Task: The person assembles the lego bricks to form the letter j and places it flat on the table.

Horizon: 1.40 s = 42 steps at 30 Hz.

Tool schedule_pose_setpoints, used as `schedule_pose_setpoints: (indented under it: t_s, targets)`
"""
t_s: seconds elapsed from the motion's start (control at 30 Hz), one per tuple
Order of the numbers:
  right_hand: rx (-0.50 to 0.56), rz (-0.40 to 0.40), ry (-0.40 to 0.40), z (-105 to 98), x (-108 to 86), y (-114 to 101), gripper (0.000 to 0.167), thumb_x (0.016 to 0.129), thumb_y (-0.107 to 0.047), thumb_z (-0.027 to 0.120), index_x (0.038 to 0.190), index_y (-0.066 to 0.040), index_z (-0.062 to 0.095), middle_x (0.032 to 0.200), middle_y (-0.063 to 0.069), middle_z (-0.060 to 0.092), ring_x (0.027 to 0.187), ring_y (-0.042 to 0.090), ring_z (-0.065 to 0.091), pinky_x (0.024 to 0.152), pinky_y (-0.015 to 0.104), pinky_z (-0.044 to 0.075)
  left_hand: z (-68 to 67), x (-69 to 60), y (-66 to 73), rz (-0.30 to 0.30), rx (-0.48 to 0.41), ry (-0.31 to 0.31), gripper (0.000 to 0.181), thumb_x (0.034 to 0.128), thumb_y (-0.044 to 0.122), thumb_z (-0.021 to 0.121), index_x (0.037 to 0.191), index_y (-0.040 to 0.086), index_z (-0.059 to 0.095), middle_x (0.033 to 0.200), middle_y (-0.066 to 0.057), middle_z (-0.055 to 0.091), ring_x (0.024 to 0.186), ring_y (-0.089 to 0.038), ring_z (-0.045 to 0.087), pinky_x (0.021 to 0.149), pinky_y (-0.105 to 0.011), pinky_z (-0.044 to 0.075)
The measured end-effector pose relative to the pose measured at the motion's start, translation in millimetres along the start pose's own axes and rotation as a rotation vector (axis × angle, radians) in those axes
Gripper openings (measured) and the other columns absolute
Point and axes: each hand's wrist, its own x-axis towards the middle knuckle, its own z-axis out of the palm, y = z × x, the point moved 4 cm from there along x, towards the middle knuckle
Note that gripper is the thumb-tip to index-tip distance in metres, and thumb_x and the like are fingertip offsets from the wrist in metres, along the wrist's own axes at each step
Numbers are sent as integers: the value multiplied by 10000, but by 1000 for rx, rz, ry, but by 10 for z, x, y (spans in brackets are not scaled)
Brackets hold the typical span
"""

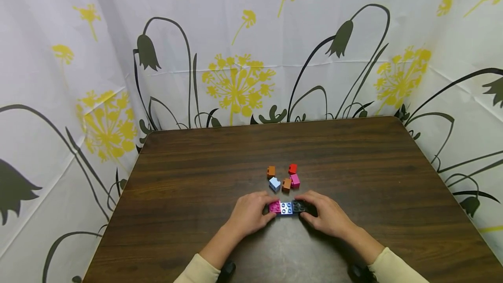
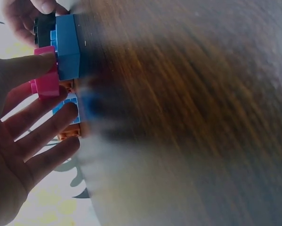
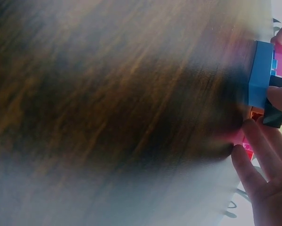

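A long blue brick [image 1: 286,208] rests on the table between my hands. A pink brick [image 1: 275,207] sits atop its left part, and a black brick [image 1: 298,206] atop its right part. Both appear to jut past its ends in the wrist views. My left hand [image 1: 249,213] pinches the pink brick [image 2: 47,80] between thumb and fingers, its other fingers spread in the left wrist view. With thumb and fingers, my right hand [image 1: 330,215] holds the black brick [image 3: 275,113]. Between those two, the blue brick's middle studs show in the head view.
Just behind the blue brick lie loose bricks: an orange one [image 1: 271,171], a red one [image 1: 292,168], a light blue one [image 1: 274,184], a second orange one [image 1: 287,185] and a magenta one [image 1: 294,181]. The brown wooden table [image 1: 196,178] ends before a flowered curtain [image 1: 243,34].
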Motion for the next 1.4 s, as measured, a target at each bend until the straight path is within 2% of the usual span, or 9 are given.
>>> schedule_pose_setpoints:
  t_s: [0.23,0.4,0.6,0.73,0.8,0.9,1.07,1.23,1.4]
  targets:
    - [-4,4,3,-5,-2,-9,433,841,-205,782,1254,-168,654,1171,-74,632,1098,120,595,927,428,490,6,10,7,8,24,-14,386,842,361,773,1202,232,720,947,79,654,744,-48,541,673,-310,494]
    - [-4,-9,-2,-15,0,-10,442,840,-199,782,1261,-163,650,1179,-68,633,1110,129,594,928,430,488,14,7,2,13,28,-10,391,842,360,773,1205,227,716,975,77,658,782,-58,576,689,-318,504]
    - [17,-52,-103,-93,27,20,554,828,-118,775,1350,-116,587,1227,1,622,1130,169,585,926,444,487,56,7,-25,14,-3,-3,405,840,356,775,1218,229,701,944,84,636,748,-42,532,653,-298,487]
    - [24,-43,-153,-189,76,62,569,827,-25,726,1368,-107,570,1261,20,607,1131,184,584,932,451,484,80,2,-51,5,-25,10,457,826,367,789,1249,231,682,941,81,638,795,-55,556,669,-307,497]
    - [8,-35,-125,-243,115,78,540,829,-1,708,1346,-108,591,1252,16,609,1121,191,592,927,458,486,88,-1,-59,-4,-31,12,484,823,384,790,1268,234,670,979,72,652,861,-77,587,710,-331,514]
    - [-41,-36,-31,-302,184,101,494,831,-8,718,1305,-114,628,1231,5,615,1123,204,597,917,470,491,89,2,-53,-3,-39,11,492,830,393,781,1283,242,661,1058,55,668,972,-118,613,780,-375,526]
    - [-76,-56,80,-252,309,147,492,845,-57,746,1318,-115,622,1301,47,585,1169,247,583,917,492,486,90,11,-24,16,-56,-3,458,847,382,766,1271,239,671,1128,40,674,1037,-136,617,832,-386,520]
    - [-92,-78,92,-143,432,207,510,870,-77,737,1358,-116,597,1429,69,513,1288,263,499,984,503,437,112,29,-11,27,-56,-7,437,852,378,762,1256,234,678,1116,46,675,1013,-116,621,820,-363,521]
    - [-120,-115,90,-96,505,258,470,854,-90,757,1309,-145,647,1378,41,570,1271,232,519,974,483,451,118,39,-11,23,-57,-3,438,857,379,757,1261,229,676,1139,42,675,1031,-114,621,842,-370,516]
